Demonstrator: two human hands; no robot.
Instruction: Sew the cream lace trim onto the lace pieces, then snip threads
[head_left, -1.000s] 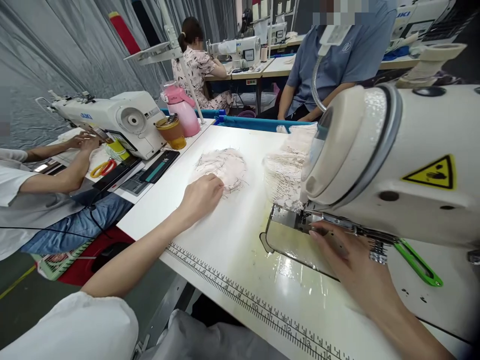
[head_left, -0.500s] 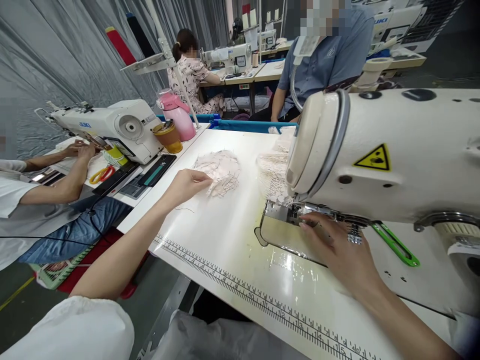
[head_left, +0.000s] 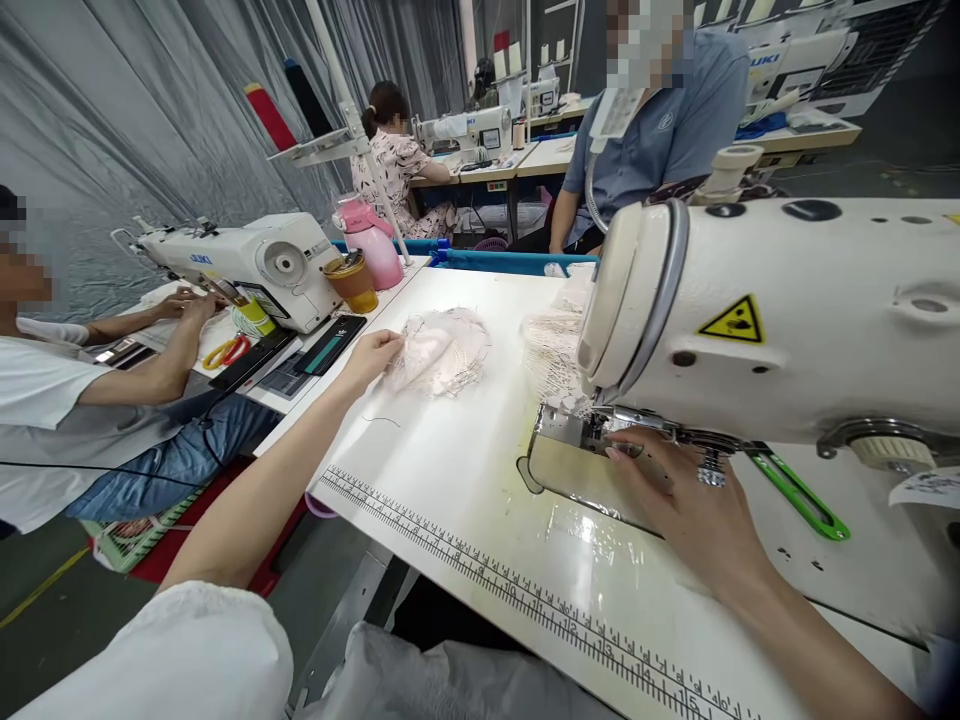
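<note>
A pale pink lace piece (head_left: 448,350) with loose threads lies on the white table, left of the sewing machine (head_left: 750,310). My left hand (head_left: 375,355) pinches its left edge between thumb and fingers. Under the machine head, my right hand (head_left: 671,480) is beside the needle area; its fingertips touch or nearly touch the metal parts, and whether they hold anything is hidden. More lace (head_left: 555,350) lies behind the needle, partly covered by the machine head.
A green thread snipper (head_left: 802,495) lies right of my right hand. A printed ruler (head_left: 480,570) runs along the front edge. To the left are a pink jug (head_left: 371,245), an amber cup (head_left: 352,283) and a person at another machine (head_left: 277,265). Two people are beyond.
My left hand has moved to the lace piece's left edge, and the piece looks more spread out. My right hand stays by the needle area. The view has shifted slightly.
</note>
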